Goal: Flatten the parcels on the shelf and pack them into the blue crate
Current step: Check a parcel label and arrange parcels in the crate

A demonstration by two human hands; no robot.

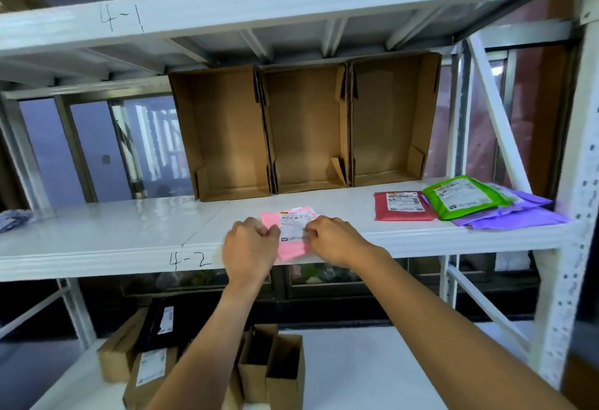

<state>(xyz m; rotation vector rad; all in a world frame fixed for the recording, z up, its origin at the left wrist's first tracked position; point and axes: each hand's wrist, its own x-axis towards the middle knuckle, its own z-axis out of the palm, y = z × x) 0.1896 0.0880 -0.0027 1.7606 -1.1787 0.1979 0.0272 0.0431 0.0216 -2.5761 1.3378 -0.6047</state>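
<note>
I have both hands low in the middle of the frame on a thin pink plastic mailer bag with a white label (293, 228), which lies at the front edge of the white metal shelf (113, 238). My left hand (249, 247) and right hand (334, 239) have their fingers curled down, pinching the bag's two sides, probably to pull it taut and press it flat. To the right lie a red mailer (403, 207), a green one (462, 197) and purple ones (518, 215), still waiting. I can't see the blue crate anywhere.
</note>
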